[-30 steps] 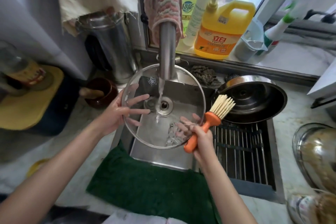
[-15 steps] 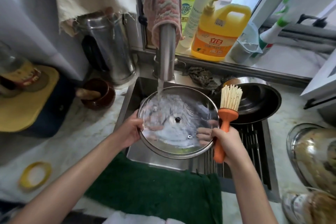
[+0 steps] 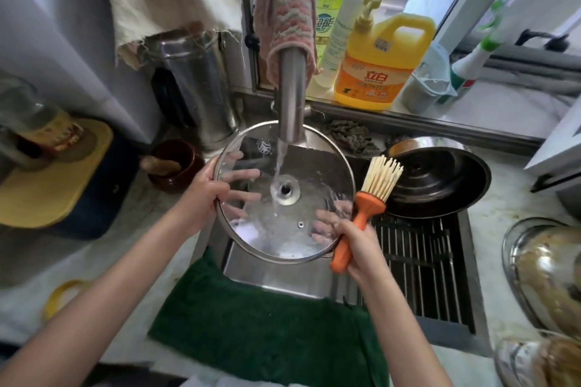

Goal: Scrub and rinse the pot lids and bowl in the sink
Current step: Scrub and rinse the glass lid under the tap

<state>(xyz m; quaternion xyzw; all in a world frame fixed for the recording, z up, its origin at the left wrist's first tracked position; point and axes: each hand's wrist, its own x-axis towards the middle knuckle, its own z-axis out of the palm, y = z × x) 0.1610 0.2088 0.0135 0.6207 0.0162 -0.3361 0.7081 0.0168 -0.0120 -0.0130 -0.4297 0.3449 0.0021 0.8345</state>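
A round glass pot lid with a metal rim is held tilted over the sink, under the running tap. Water falls on its centre. My left hand grips the lid's left rim, fingers spread behind the glass. My right hand holds the lid's lower right rim and also grips an orange-handled brush with pale bristles pointing up. A dark metal bowl lies tilted on the black drain rack to the right.
A green cloth lies over the sink's front edge. Detergent bottles stand on the sill behind. A steel canister and brown cup are at left. More metal lids lie at far right.
The lid turned and tilted under the water stream, moving down and then back up to the tap. Both hands kept their hold; the brush stayed upright in my right hand.
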